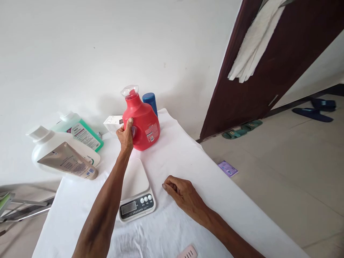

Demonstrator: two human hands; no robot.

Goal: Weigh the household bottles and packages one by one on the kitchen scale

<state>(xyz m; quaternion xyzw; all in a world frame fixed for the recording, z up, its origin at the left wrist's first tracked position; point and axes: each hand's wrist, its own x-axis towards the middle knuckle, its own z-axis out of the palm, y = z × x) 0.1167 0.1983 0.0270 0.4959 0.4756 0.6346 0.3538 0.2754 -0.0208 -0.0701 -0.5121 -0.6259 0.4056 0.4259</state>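
Observation:
My left hand [125, 135] grips the handle side of a red detergent bottle [143, 123] with a clear cap, which stands upright on the white-clothed table [188, 157] just beyond a white kitchen scale [135, 190]. The scale's platform is bare and its display faces me. My right hand [180, 191] rests on the cloth to the right of the scale, fingers curled loosely, holding nothing.
A blue-capped bottle [150, 101] stands behind the red one, beside a small white box [113, 123]. At left lie a white bottle [57, 150] and a green bottle [80, 130]. A dark door [268, 68] with a hung towel, slippers [313, 113] and a purple card [228, 168] are on the right.

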